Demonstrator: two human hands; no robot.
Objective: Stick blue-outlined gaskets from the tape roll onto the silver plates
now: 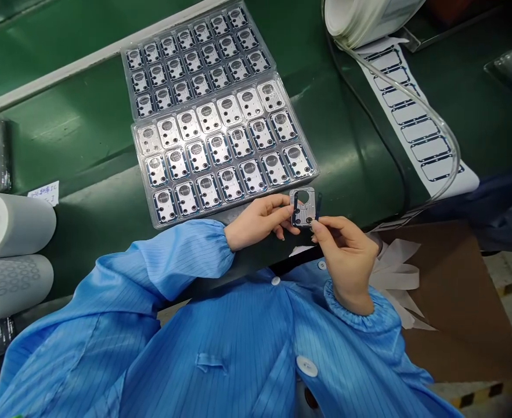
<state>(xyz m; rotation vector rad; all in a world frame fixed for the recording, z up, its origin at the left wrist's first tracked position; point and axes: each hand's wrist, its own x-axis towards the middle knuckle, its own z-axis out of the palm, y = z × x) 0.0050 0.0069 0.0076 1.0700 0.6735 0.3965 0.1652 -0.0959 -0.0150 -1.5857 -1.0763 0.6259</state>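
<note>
Between thumb and fingers, my left hand grips a small silver metal plate with a large round hole and smaller dark-ringed holes. My right hand pinches a thin dark-blue adhesive frame at the plate's right edge; how much of it touches the plate I cannot tell. Just beyond my hands lies a clear plastic tray with rows of similar plates. Its nearer rows carry dark-blue edging, while the far row is plain silver. Behind it, a second tray holds more edged plates.
At the right, a strip of adhesive frames runs from a white roll, crossed by a clear tube. White rolls stand at the left by a handwritten label. White paper scraps hang over a brown cardboard box.
</note>
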